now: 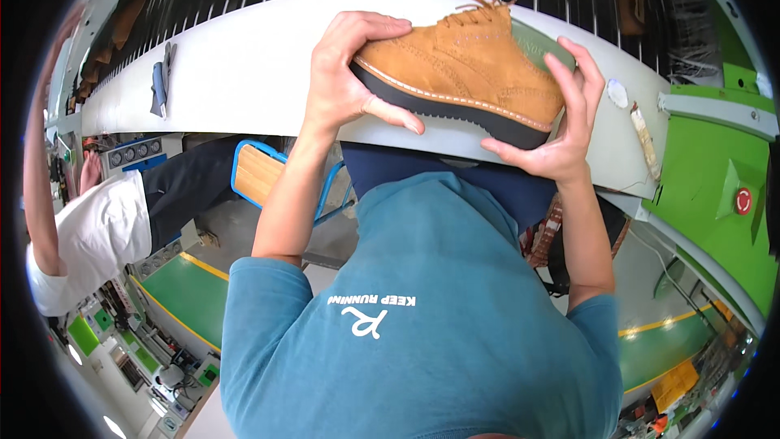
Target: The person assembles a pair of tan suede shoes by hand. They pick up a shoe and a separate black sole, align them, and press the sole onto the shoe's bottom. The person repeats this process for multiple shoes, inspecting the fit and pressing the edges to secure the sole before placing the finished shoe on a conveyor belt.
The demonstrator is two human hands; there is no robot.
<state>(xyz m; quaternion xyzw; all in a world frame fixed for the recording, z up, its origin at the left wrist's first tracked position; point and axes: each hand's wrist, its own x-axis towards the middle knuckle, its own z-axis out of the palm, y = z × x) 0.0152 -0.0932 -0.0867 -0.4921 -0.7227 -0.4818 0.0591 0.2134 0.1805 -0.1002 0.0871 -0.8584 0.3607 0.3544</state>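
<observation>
Holding a tan suede ankle boot [463, 61] between both hands, above the front edge of a long white workbench [244, 73].

Left hand [349, 73]: clamped on the toe end of the boot. Fingers [370, 24] curl over the top of the toe cap; thumb [394, 114] presses up against the dark sole. Contact on both sides of the toe is clear.

Right hand [561, 126]: cupped round the heel end. Palm under and behind the heel, fingers [585, 61] standing up against the back of the upper. Grip closed on the boot, touching.

Boot: lies on its side between the hands, toe toward the left hand, heel toward the right. Sole faces the person, laces [479, 8] toward the bench. White stitched welt runs along the edge of the black lugged sole [455, 110]. Hands are apart, one at each end, with the boot spanning the gap.

Surroundings: a blue-handled tool [161, 81] lies on the bench, well to the left of the left hand. A small white disc [617, 93] and a slim stick-like item [646, 138] lie on the bench just right of the right hand. Green machine housing with a red round button [743, 200] at far right. Another person in a white shirt [97, 236] sits at far left, near a blue-framed stool [264, 171].
</observation>
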